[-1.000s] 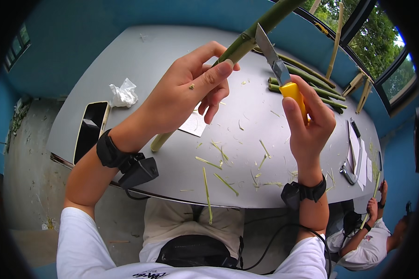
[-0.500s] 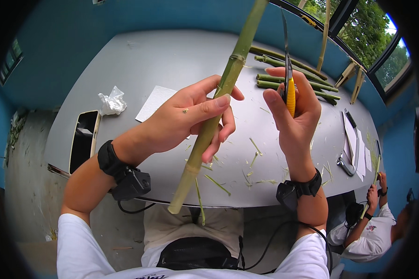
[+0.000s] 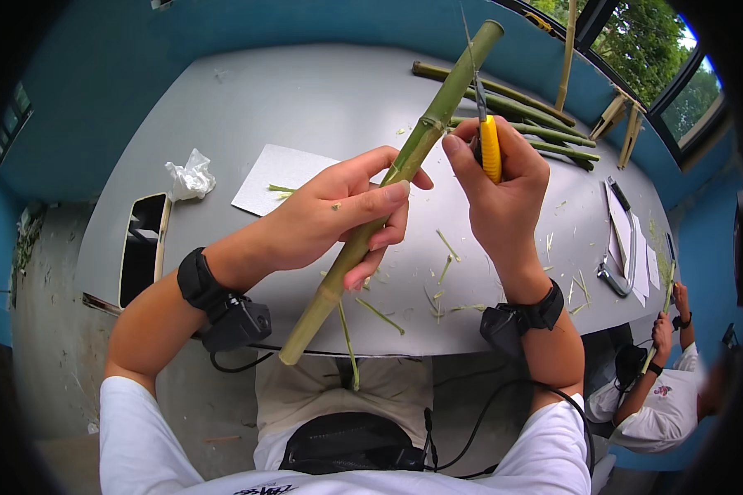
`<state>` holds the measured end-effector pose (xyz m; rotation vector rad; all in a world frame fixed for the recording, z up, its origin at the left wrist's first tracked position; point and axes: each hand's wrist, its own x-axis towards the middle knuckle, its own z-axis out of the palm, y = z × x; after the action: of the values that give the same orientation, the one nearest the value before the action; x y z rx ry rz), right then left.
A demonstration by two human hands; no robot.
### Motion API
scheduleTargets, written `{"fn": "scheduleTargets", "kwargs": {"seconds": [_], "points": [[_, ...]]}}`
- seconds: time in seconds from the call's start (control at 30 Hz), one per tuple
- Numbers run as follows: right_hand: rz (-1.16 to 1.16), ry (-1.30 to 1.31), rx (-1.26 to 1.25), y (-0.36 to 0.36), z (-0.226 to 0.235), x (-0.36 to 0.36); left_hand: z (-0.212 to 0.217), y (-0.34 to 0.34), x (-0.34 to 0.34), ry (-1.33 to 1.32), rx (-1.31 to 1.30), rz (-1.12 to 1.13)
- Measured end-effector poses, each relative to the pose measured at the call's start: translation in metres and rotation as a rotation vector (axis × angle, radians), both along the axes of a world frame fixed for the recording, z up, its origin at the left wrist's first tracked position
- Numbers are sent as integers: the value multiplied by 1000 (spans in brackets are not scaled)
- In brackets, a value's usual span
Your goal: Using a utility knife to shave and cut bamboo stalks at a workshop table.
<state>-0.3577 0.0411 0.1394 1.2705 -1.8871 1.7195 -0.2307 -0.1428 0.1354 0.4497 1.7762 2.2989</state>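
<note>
My left hand [image 3: 351,202] is closed round the middle of a green bamboo stick [image 3: 418,147], thumb on top. The stick slants from over my lap up to the far right, above the grey table [image 3: 215,99]. In my right hand [image 3: 508,186] is a yellow-handled knife [image 3: 490,148], its thin blade pointing away from me. That blade lies along the right edge of the stick's far end and crosses it in this view; whether it touches cannot be told. Pale scraped marks show on the stick near my fingers.
Several bamboo sticks [image 3: 545,134] lie at the table's far right. At left are a phone [image 3: 143,247], crumpled tissue [image 3: 192,176] and a white sheet [image 3: 272,175]. Green slivers [image 3: 380,315] litter the near side. A hacksaw [image 3: 634,264] rests right, near another person [image 3: 664,404].
The stick's far end has swung to the right and its near end to the left. My right hand has moved up and left, bringing the knife against or over the stick's far part.
</note>
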Motion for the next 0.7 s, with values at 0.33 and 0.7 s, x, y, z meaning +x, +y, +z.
{"fn": "scheduleTargets", "kwargs": {"seconds": [0.33,0.7], "points": [[-98,-6,168,5,3,-14,2,7,5,-71,64,207],[-85,124,417,5,6,-3,-9,-17,9,-23,156,334]]}}
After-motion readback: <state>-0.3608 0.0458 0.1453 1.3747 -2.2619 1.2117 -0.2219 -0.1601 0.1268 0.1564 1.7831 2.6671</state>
